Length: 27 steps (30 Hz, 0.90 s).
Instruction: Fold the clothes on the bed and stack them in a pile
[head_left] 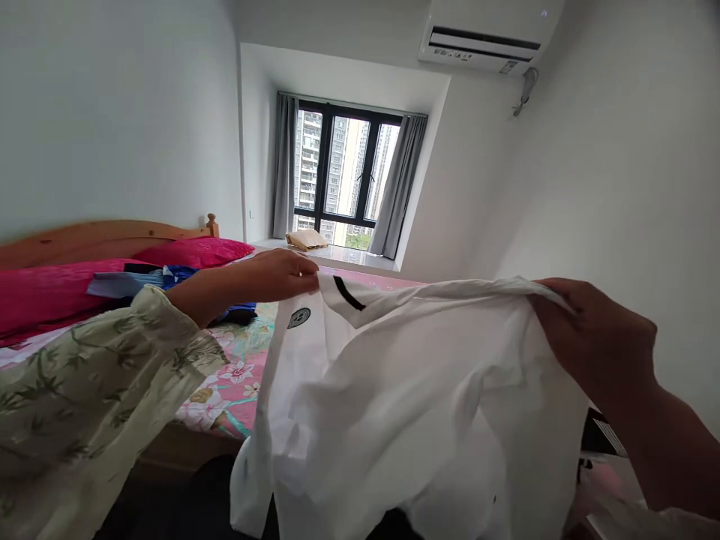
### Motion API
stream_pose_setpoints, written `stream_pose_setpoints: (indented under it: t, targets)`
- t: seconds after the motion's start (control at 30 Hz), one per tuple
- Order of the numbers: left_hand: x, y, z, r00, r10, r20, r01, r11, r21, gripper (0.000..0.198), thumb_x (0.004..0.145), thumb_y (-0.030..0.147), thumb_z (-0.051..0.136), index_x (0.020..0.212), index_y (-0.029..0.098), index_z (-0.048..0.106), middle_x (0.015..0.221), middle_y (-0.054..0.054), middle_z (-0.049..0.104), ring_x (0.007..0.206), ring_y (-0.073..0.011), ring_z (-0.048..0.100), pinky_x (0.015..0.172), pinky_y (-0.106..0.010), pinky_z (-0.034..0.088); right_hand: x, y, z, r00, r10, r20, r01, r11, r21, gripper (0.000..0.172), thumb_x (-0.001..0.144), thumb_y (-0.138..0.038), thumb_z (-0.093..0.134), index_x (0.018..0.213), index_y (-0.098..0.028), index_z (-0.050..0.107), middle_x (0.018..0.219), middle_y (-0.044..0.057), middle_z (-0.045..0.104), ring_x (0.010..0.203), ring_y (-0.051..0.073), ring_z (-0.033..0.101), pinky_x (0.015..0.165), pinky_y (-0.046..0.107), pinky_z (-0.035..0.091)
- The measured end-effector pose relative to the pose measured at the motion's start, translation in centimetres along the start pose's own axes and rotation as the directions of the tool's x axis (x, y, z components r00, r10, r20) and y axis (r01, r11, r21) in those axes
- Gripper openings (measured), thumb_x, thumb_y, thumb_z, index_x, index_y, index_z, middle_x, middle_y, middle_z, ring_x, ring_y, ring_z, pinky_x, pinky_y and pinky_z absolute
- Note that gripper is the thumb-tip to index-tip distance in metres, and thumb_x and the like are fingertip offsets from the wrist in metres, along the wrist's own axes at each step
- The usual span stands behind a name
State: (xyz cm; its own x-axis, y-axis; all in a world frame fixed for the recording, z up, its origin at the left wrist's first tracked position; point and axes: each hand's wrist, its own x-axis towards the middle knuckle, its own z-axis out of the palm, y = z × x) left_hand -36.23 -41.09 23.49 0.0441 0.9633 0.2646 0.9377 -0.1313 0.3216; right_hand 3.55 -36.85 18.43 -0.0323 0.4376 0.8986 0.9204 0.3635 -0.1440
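A white shirt (405, 390) with a black stripe and a small round badge hangs spread in front of me, above the bed's edge. My left hand (278, 274), in a leaf-patterned sleeve, pinches its upper left corner. My right hand (585, 337) grips its upper right edge, fingers closed round the cloth. The shirt's lower part drapes down out of view.
A bed (236, 375) with a floral sheet lies at the left, with pink pillows (196, 251), a wooden headboard (84, 236) and dark blue clothes (180, 277) on it. A window (343, 176) with grey curtains is at the back, an air conditioner (484, 41) high on the right wall.
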Motion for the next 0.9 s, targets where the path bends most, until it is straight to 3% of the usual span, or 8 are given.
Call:
stream_pose_setpoints:
  t: [0.1, 0.23, 0.37, 0.47, 0.53, 0.63, 0.73, 0.9]
  targets:
    - [-0.3, 1.6, 0.0, 0.999, -0.026, -0.022, 0.022, 0.988, -0.152, 0.057, 0.087, 0.053, 0.039, 0.108, 0.005, 0.060, 0.088, -0.005, 0.062, 0.084, -0.0166, 0.056, 0.078, -0.032, 0.040, 1.6, 1.1, 0.1, 1.000, -0.023, 0.008, 0.023, 1.000, 0.007, 0.033, 0.090, -0.048, 0.044, 0.105, -0.026, 0.064, 0.083, 0.006, 0.069, 0.072, 0.027, 0.064, 0.062, 0.035, 0.043]
    - [-0.9, 2.8, 0.8, 0.981, -0.007, 0.196, 0.114, 0.836, -0.538, 0.056, 0.077, 0.057, 0.053, 0.114, 0.015, 0.058, 0.093, -0.006, 0.066, 0.074, -0.0157, 0.060, 0.066, -0.027, 0.046, 2.5, 1.9, 1.0, 0.996, -0.088, 0.004, 0.088, 0.996, 0.011, 0.031, 0.091, -0.046, 0.043, 0.105, -0.026, 0.062, 0.079, 0.007, 0.068, 0.064, 0.025, 0.060, 0.057, 0.033, 0.040]
    - [-1.4, 3.8, 1.5, 0.934, -0.042, 0.356, 0.188, 0.903, -0.386, 0.045, 0.065, 0.050, 0.069, 0.093, 0.015, 0.068, 0.079, -0.004, 0.067, 0.070, -0.0159, 0.060, 0.064, -0.025, 0.046, 2.7, 2.6, 2.0, 0.995, -0.041, 0.090, 0.041, 0.999, 0.004, 0.029, 0.090, -0.045, 0.044, 0.104, -0.026, 0.063, 0.080, 0.006, 0.068, 0.064, 0.022, 0.059, 0.056, 0.031, 0.039]
    - [-1.3, 4.3, 2.0, 0.898, -0.016, 0.440, 0.222, 0.880, -0.420, 0.039, 0.067, 0.048, 0.066, 0.085, 0.014, 0.070, 0.071, -0.003, 0.066, 0.064, -0.0151, 0.058, 0.064, -0.026, 0.046, 2.7, 2.9, 2.7, 0.987, 0.028, 0.160, -0.024, 0.999, -0.030, 0.029, 0.089, -0.043, 0.044, 0.102, -0.026, 0.063, 0.079, 0.003, 0.068, 0.064, 0.020, 0.058, 0.056, 0.029, 0.038]
    - [-1.1, 4.4, 2.4, 0.873, 0.053, 0.484, 0.174, 0.894, -0.413, 0.032, 0.067, 0.043, 0.065, 0.080, 0.013, 0.070, 0.070, -0.002, 0.065, 0.063, -0.0140, 0.056, 0.064, -0.025, 0.045, 2.6, 2.7, 3.0, 0.980, 0.056, 0.190, -0.053, 0.998, -0.021, 0.029, 0.088, -0.042, 0.044, 0.102, -0.026, 0.063, 0.079, 0.002, 0.068, 0.064, 0.019, 0.057, 0.056, 0.028, 0.038]
    - [-0.9, 4.1, 3.5, 0.832, 0.104, 0.545, 0.036, 0.970, -0.240, 0.022, 0.067, 0.033, 0.062, 0.072, 0.013, 0.070, 0.061, 0.001, 0.060, 0.059, -0.0122, 0.051, 0.058, -0.023, 0.040, 2.5, 1.3, 3.1, 0.974, 0.059, 0.217, -0.072, 0.996, 0.050, 0.026, 0.088, -0.039, 0.045, 0.101, -0.026, 0.064, 0.080, 0.001, 0.068, 0.065, 0.018, 0.058, 0.056, 0.026, 0.038]
    - [-1.0, 3.2, 5.3, 0.774, 0.145, 0.617, -0.017, 0.978, -0.208, 0.027, 0.064, 0.029, 0.063, 0.085, 0.015, 0.070, 0.068, 0.001, 0.062, 0.063, -0.0131, 0.052, 0.058, -0.022, 0.039, 2.2, -1.5, 3.0, 0.977, 0.020, 0.214, -0.056, 0.985, 0.160, 0.022, 0.086, -0.037, 0.049, 0.097, -0.025, 0.065, 0.078, 0.000, 0.068, 0.065, 0.017, 0.059, 0.057, 0.026, 0.039]
    - [-2.6, 0.8, 9.5, 0.662, 0.225, 0.714, 0.000, 0.954, -0.301, 0.072, 0.056, 0.047, 0.075, 0.121, 0.023, 0.056, 0.103, -0.004, 0.065, 0.086, -0.0193, 0.059, 0.069, -0.024, 0.043, 1.3, -7.0, 2.9, 0.980, -0.065, 0.188, 0.014, 0.965, 0.264, 0.019, 0.085, -0.034, 0.051, 0.095, -0.025, 0.065, 0.075, -0.001, 0.067, 0.062, 0.014, 0.058, 0.059, 0.025, 0.040]
